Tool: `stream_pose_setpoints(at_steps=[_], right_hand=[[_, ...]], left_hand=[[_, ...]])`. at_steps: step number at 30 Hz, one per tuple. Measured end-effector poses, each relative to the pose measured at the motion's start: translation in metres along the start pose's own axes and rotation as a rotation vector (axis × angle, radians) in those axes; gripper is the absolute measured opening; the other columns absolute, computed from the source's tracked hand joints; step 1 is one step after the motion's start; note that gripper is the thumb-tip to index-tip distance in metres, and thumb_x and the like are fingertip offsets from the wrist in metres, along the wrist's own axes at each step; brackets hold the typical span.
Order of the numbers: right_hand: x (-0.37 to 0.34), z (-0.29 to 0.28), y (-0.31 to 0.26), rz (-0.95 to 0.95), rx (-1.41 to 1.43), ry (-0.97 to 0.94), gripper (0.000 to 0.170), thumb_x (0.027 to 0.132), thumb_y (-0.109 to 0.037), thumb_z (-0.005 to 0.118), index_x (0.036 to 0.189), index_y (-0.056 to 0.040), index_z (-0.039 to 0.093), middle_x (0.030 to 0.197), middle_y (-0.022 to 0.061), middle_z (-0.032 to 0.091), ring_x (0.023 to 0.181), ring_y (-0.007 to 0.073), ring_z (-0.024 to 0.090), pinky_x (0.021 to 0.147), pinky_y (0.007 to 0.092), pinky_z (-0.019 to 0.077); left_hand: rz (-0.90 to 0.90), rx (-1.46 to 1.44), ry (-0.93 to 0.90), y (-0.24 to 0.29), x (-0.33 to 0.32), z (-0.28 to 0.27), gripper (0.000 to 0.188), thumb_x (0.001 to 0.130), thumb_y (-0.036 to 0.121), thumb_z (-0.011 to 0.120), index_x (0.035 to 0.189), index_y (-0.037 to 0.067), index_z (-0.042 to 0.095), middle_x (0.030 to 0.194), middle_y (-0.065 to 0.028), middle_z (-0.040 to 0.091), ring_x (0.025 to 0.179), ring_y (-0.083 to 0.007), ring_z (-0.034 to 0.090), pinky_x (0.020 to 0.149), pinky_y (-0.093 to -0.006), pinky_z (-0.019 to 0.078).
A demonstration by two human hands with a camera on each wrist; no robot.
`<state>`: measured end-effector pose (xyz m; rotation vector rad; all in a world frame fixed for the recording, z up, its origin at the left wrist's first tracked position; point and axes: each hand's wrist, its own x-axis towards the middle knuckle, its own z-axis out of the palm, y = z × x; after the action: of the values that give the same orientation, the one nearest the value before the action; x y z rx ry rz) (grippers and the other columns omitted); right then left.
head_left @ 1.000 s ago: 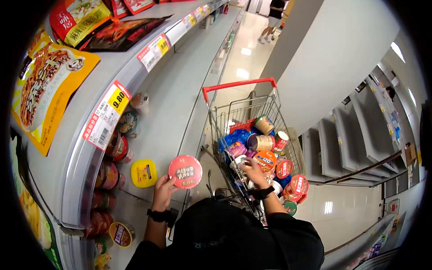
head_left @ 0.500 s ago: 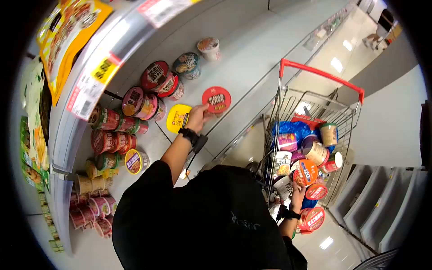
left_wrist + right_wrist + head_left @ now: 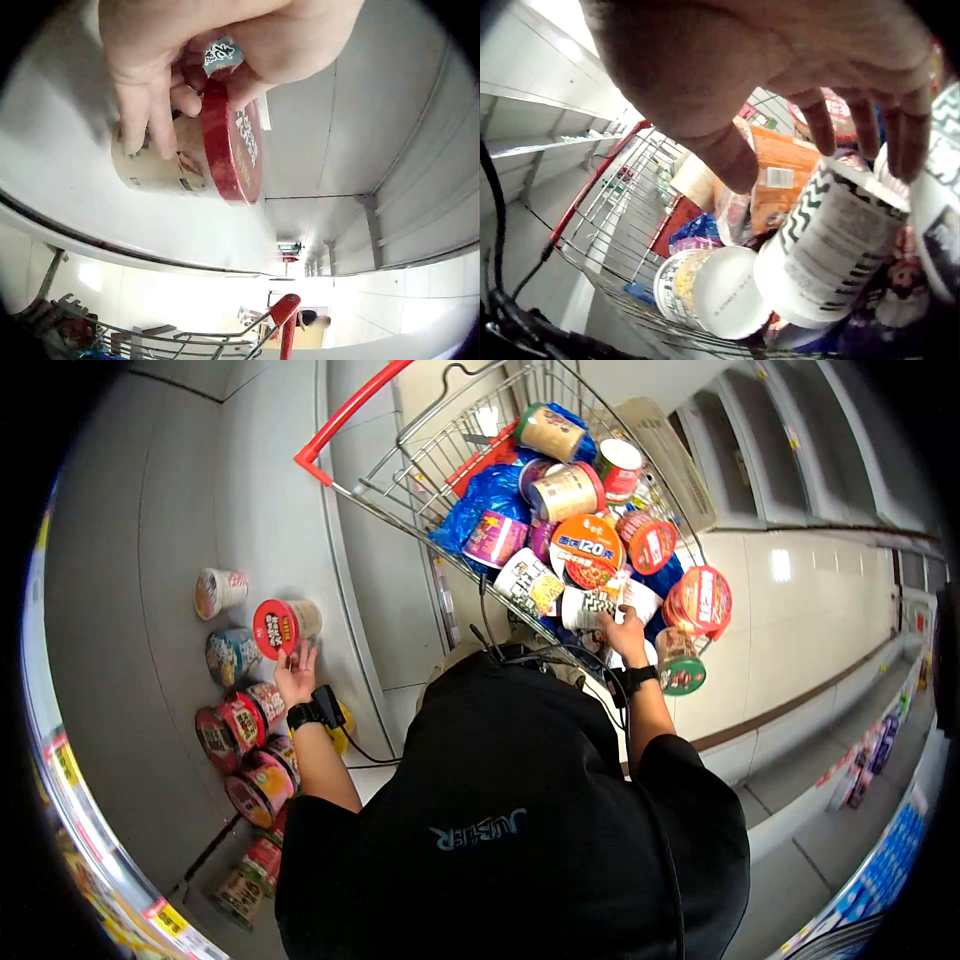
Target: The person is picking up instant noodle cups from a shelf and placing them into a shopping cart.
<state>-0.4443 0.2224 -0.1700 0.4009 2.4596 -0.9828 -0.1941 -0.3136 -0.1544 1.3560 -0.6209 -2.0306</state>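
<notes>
My left hand point(image 3: 297, 678) holds a red-lidded instant noodle cup point(image 3: 289, 626) upright at the shelf point(image 3: 275, 510). In the left wrist view its fingers lie along the cream side and the thumb is at the red lid point(image 3: 231, 146). My right hand point(image 3: 627, 635) hangs over the loaded cart, fingertips right at the rim of a white noodle cup with a black zigzag pattern point(image 3: 829, 240). Its thumb stands apart, near an orange noodle package point(image 3: 780, 176). An orange-lidded noodle bowl point(image 3: 582, 540) lies beyond that hand in the cart.
The wire cart point(image 3: 400, 470) with its red handle point(image 3: 350, 420) holds several noodle cups and a blue plastic bag point(image 3: 485, 500). Along the shelf stand a white cup point(image 3: 220, 592), a teal cup point(image 3: 232, 657) and stacked red cups point(image 3: 228, 730). Yellow packaging point(image 3: 345, 728) shows beside my left wrist.
The head view has turned and now looks down more squarely at the cart. The red-lidded cup in my left hand is lower at the shelf. My right hand has moved nearer the white cup.
</notes>
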Motion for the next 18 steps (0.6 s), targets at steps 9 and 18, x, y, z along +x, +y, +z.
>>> stream_pose_setpoints(at_steps=[9,18], right_hand=[[0.022,0.000,0.055,-0.096,-0.112,0.062,0.050,0.071,-0.034,0.068,0.101,0.0050,0.060,0.095,0.0224,0.065,0.089,0.0323,0.064,0.078,0.0373,0.0491],[0.079,-0.003,-0.104,-0.653,0.013,0.367,0.062,0.066,-0.032,0.076,0.108,0.0056,0.050,0.102,0.0245,0.057,0.100,0.0379,0.055,0.087,0.0425,0.0432]], left_hand=[[-0.052,-0.091,-0.075,0.002,0.044,-0.012,0.029,0.088,0.022,0.058,0.108,0.001,0.052,0.088,-0.0102,0.054,0.112,-0.0363,0.051,0.100,-0.0527,0.0387],[-0.176,-0.127,0.048,-0.006,-0.052,-0.010,0.046,0.078,0.037,0.068,0.104,0.008,0.045,0.109,-0.0098,0.049,0.111,-0.0295,0.044,0.099,-0.0467,0.0353]])
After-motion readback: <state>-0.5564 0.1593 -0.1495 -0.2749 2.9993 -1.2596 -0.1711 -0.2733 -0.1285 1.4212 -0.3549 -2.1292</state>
